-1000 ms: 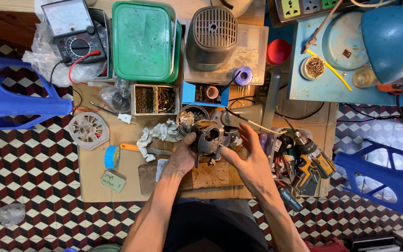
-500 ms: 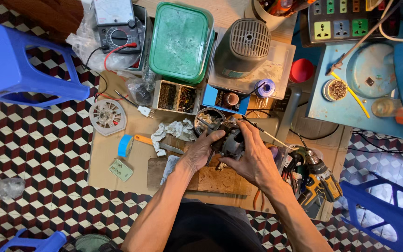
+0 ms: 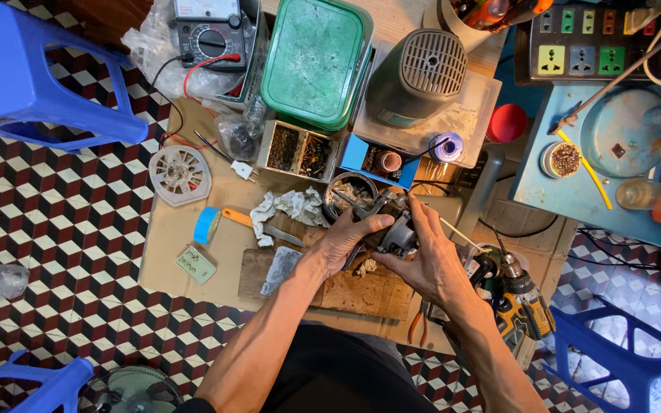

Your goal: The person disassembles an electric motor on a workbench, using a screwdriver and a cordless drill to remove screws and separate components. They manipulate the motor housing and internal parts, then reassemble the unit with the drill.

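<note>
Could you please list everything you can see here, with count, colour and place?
small motor: 1, grey, held in both hands
green lid: 1, top centre
fan housing: 1, grey-green, right of lid
multimeter: 1, black, top left
tape roll: 1, blue, left on cardboard
cordless drill: 1, yellow-black, right
stools: 4, blue, at the corners
power strip: 1, black, top right
left hand: on motor
right hand: on motor

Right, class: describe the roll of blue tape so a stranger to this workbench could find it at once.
Start at the big green lidded box at the top of the cardboard mat. Go down and left, past the round grey fan grille, to the roll of blue tape, left of the left hand. It is the only blue ring there, standing on edge beside an orange-handled tool.
</note>
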A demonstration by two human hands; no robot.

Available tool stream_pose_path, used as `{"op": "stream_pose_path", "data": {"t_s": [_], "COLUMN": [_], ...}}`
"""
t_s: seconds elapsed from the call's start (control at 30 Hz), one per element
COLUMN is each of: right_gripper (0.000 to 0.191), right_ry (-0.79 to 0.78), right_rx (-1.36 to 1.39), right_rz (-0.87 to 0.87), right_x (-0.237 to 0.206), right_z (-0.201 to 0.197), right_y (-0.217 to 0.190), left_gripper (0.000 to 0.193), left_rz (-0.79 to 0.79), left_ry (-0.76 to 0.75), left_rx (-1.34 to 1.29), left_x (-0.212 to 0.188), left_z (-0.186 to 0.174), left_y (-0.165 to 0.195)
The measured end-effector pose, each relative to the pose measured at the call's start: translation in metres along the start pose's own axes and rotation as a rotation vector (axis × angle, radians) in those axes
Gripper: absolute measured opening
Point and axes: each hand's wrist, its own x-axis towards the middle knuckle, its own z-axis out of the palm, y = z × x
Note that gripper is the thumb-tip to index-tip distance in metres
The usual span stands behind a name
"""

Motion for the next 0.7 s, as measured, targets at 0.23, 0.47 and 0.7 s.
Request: {"op": "stream_pose_path", "data": {"t_s": [0.23, 0.47, 0.7], "right_gripper": [0.111, 0.108, 0.100], "right_ry": [-0.042, -0.038, 0.001], "right_rx": [-0.068, -0.089, -0.009], "right_rz": [-0.033, -0.039, 0.075], "right_x": [0.0004, 0.0061, 0.0090], "right_z": [0.0007, -0.0009, 0.0038], "right_y": [-0.0013, -0.0009, -0.0044], "left_gripper": [0.075, 0.089, 0.093], "left_rz": [0.032, 0.026, 0.030], "left_ry": [0.011, 0.080, 0.091], "left_rx": [0.061, 0.115, 0.134], "left_x": [-0.0054, -0.0023, -0.0018], "left_z": [0.0028, 0.0084, 0.0085], "left_y": [0.0029, 0.0006, 0.0000]}}
